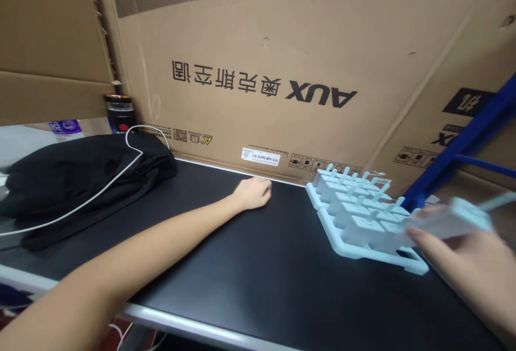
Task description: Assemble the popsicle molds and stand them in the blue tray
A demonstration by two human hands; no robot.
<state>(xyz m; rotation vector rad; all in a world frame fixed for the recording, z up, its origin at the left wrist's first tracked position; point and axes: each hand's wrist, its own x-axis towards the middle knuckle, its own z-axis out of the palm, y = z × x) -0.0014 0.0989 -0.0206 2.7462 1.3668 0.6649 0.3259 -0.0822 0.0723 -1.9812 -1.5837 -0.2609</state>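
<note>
A pale blue ice-pop mould tray (342, 246) sits on the black table (242, 265) at the right, holding several white moulds with blue sticks. My right hand (467, 259) is at the tray's near right corner and grips one mould piece (447, 221), blurred, with its blue stick pointing right. My left hand (253, 193) rests far out on the table with fingers curled, close to the cardboard wall and left of the tray, holding nothing.
A large cardboard box (282, 71) printed AUX walls off the back. Black cloth (80, 179) with a white cable (100, 190) over it lies at the left, a dark can (119, 112) behind it. A blue metal frame (463, 147) rises at the right.
</note>
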